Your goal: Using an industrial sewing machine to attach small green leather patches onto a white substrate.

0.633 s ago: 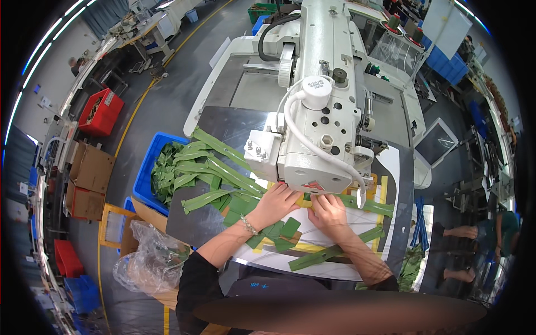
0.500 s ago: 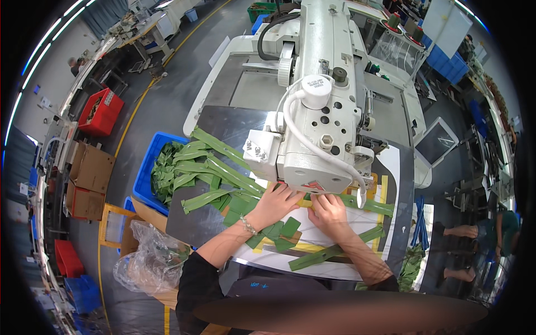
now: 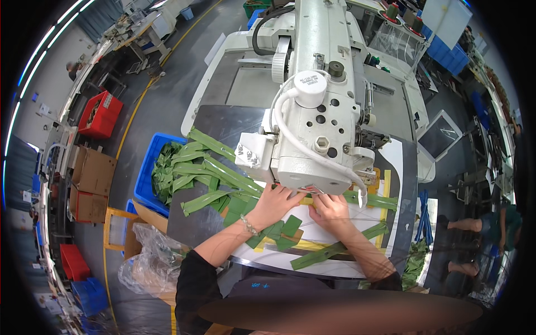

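Note:
Just below the white head of a large sewing machine, my two hands work side by side on a green fabric strip that runs out to the right. My left hand has its fingers bent toward the machine head, tips partly hidden, closed on the strip's near side. My right hand pinches the strip, thumb and fingers together. Under them lies a white sheet with yellow-taped edges. Another green strip lies slanted below my right wrist. Small green fabric pieces rest beside my left wrist.
Long green strips fan out on the metal plate to the left. A blue bin of green pieces stands beyond them, with clear plastic wrap nearer me. At right are a tilted screen and a person's legs.
The whole view has tilted slightly. My right hand's fingers have closed in a little toward the machine head; my left hand stays in nearly the same place.

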Demonstrator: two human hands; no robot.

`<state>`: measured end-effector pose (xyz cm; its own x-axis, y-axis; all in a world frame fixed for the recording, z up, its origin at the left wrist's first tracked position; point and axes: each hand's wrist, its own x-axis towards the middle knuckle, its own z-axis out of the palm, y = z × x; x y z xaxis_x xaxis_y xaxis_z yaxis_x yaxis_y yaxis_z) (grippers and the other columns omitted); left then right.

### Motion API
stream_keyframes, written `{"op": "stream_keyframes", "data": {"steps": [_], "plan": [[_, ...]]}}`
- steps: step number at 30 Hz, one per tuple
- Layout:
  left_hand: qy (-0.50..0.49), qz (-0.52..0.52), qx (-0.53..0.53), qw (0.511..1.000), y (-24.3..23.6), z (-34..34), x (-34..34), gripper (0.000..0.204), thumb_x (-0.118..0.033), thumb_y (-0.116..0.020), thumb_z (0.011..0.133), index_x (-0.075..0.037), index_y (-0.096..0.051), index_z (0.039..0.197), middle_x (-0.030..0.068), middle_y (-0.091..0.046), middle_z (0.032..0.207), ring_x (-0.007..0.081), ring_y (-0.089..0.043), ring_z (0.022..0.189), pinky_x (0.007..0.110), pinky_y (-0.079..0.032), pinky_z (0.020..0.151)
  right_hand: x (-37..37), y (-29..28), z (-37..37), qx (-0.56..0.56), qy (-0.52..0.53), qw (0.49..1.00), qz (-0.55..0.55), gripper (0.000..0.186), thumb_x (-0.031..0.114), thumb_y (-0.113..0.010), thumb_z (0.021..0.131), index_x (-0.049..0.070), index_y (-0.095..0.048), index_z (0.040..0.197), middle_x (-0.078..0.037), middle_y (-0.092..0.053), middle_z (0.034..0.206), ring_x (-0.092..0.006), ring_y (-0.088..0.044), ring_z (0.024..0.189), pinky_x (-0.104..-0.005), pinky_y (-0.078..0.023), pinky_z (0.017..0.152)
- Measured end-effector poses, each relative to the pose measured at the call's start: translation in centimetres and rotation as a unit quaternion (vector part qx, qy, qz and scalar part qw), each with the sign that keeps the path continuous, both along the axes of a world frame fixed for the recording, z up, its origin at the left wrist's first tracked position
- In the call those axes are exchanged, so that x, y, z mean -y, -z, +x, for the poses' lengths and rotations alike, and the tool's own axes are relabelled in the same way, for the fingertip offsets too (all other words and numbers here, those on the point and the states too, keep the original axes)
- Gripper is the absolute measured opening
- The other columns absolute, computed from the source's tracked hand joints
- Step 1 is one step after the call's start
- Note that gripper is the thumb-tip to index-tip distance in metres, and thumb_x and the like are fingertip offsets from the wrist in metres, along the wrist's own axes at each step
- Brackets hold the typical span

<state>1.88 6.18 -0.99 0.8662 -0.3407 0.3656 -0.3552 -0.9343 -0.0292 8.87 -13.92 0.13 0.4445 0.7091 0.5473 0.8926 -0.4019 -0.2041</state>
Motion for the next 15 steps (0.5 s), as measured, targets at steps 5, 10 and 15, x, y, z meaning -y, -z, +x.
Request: {"op": "stream_keyframes", "data": {"steps": [5,10,15], "plan": [[-0.005,0.016,0.002,1.0,-0.21,-0.09,0.29,0.037,-0.042,-0.056,0.088,-0.031,-0.058,0.123,-0.0024,-0.061,0.1,0.0152,-0.059,0.091,0.045,-0.041,0.081,0.26,-0.08,-0.11,-0.008,0.003,1.0,-0.002,0.032,0.013,-0.073,0.063,0.002,-0.065,0.092,-0.006,-0.061,0.091,-0.0236,-0.058,0.081,-0.037,-0.048,0.07],[-0.001,0.009,-0.004,1.0,0.07,-0.15,0.08,0.039,-0.043,-0.056,0.088,-0.032,-0.056,0.125,-0.0018,-0.059,0.103,0.0162,-0.058,0.09,0.045,-0.042,0.077,0.14,-0.2,-0.29,-0.002,0.005,1.0,-0.002,0.031,0.013,-0.072,0.064,0.002,-0.065,0.092,-0.006,-0.061,0.092,-0.0235,-0.058,0.082,-0.037,-0.048,0.071],[-0.007,0.026,-0.002,1.0,0.32,0.02,-0.06,0.041,-0.044,-0.057,0.087,-0.033,-0.055,0.127,-0.002,-0.058,0.104,0.0163,-0.057,0.091,0.045,-0.043,0.076,-0.01,-0.46,-0.37,-0.009,0.006,1.0,-0.008,0.032,0.013,-0.072,0.064,0.002,-0.066,0.093,-0.006,-0.06,0.091,-0.0232,-0.058,0.083,-0.0366,-0.048,0.071]]}}
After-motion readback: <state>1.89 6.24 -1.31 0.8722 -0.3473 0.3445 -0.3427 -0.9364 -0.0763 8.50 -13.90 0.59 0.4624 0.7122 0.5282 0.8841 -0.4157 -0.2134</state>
